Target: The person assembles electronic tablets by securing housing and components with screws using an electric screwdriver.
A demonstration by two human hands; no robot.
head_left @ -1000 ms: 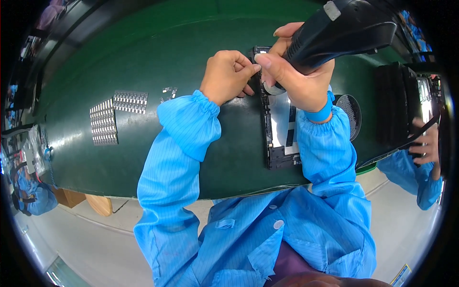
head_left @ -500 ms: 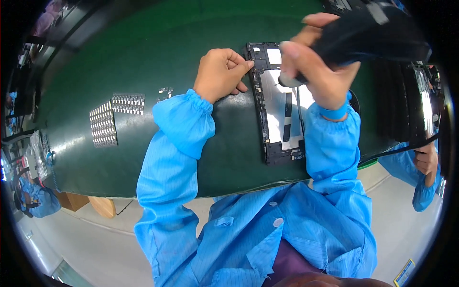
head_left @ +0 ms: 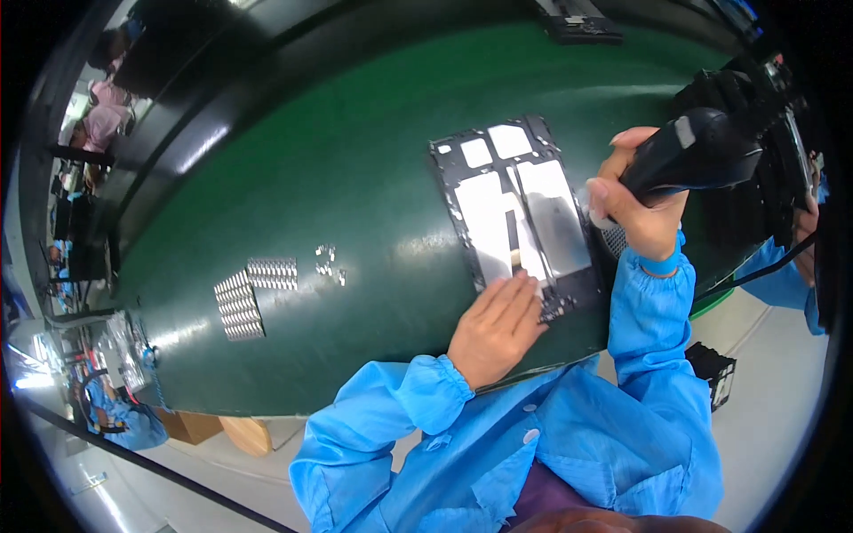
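A flat black frame with silver plates (head_left: 563,222), like an opened tablet, lies on the green table. My left hand (head_left: 499,330) rests on its near end, fingers stretched out and side by side. To the right of the frame, my right hand (head_left: 647,213) is wrapped round a black electric screwdriver (head_left: 691,160). The tool's pale nose points down at a dark round dish with a dotted surface (head_left: 613,240), partly hidden by that hand. I cannot make out the tip or whether it touches the dish.
Two sheets of small parts (head_left: 238,306) (head_left: 273,274) lie on the left of the table, with several loose small pieces (head_left: 330,264) beside them. Another dark device (head_left: 582,22) sits at the far edge. Dark equipment and a co-worker's blue sleeve (head_left: 771,266) are at the right.
My left hand has gone from the frame's upper left edge to its near end. My right hand has carried the screwdriver off the frame to the dish on the right. The view has shifted.
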